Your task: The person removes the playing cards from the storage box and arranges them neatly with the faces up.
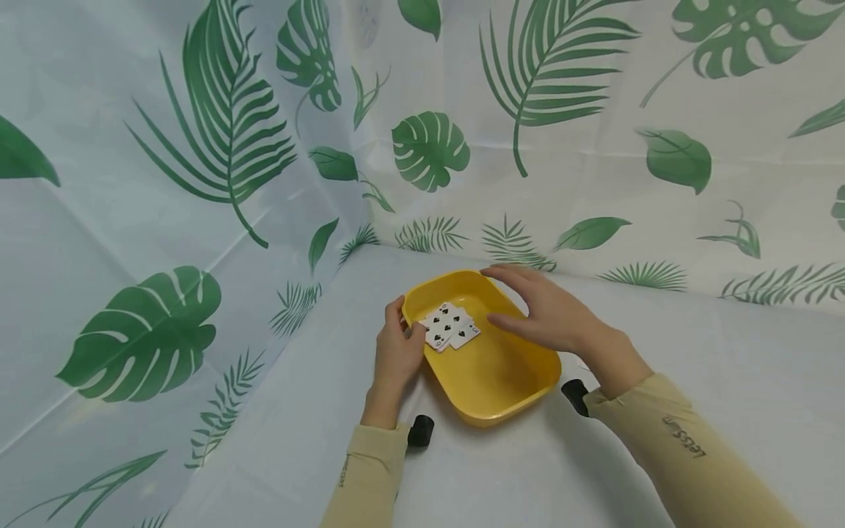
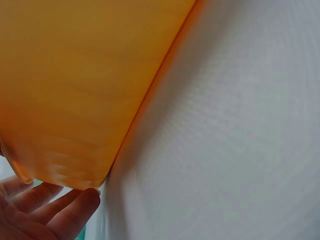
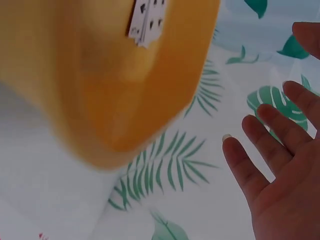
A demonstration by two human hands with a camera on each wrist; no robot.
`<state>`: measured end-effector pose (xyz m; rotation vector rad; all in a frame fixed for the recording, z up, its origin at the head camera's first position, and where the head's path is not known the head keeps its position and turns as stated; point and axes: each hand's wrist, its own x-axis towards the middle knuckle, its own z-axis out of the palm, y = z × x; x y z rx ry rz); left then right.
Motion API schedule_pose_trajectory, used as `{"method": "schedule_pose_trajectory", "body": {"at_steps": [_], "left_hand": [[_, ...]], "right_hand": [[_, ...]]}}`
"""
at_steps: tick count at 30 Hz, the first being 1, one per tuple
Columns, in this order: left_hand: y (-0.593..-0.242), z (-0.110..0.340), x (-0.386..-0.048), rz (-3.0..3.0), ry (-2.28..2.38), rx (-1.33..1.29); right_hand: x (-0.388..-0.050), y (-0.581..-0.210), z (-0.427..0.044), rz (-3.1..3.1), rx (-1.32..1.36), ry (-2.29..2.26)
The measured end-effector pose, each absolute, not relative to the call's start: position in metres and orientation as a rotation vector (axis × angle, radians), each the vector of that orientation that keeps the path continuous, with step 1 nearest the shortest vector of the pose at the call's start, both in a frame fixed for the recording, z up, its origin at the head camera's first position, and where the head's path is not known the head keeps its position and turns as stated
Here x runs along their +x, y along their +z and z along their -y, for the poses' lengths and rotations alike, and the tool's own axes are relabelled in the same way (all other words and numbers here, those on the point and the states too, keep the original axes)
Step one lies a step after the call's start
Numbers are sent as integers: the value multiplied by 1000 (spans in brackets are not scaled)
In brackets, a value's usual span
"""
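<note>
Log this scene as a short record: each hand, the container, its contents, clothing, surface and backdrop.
Left hand: holds the tub by its side, thumb at the rim; hand
Right hand: fingers apart, clear of the tub in the right wrist view; hand
Container: yellow tub, open at the top
Contents: overlapping playing cards, face up, spades showing, near the left hand
Clothing: beige sleeves with lettering
Surface: white table
Backdrop: pale sheet printed with green leaves
</note>
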<state>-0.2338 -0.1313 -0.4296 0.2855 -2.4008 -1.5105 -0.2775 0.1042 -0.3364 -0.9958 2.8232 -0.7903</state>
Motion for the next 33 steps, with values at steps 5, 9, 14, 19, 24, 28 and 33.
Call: {"method": "schedule_pose_trajectory", "body": {"at_steps": [5,9,14,19,24,28,33], "left_hand": [[-429,130,-234,2406,-1506,276],[-428,129,-235,2418,-1508,283],[-428,129,-235,2417,-1513,286],[-429,133,-234,2428,-1492,299],[-428,134,-231,2412,-1495,291],[-429,134,-230,2410,-1498,277],[-429,132,-232,2408,-1499,269]], "right_hand": [[-284,-341,-88,-2809,-1009,-767],[-288,-344,-79,-2786,-996,-742],[-290,-347,-65,-2767,-978,-718],[-292,-348,-54,-2740,-962,-676],[-294,-354,-42,-2717,-925,-640],[-295,-358,-35,-2700,-881,-587],[-298,-362,-31,-2667,-830,-455]]}}
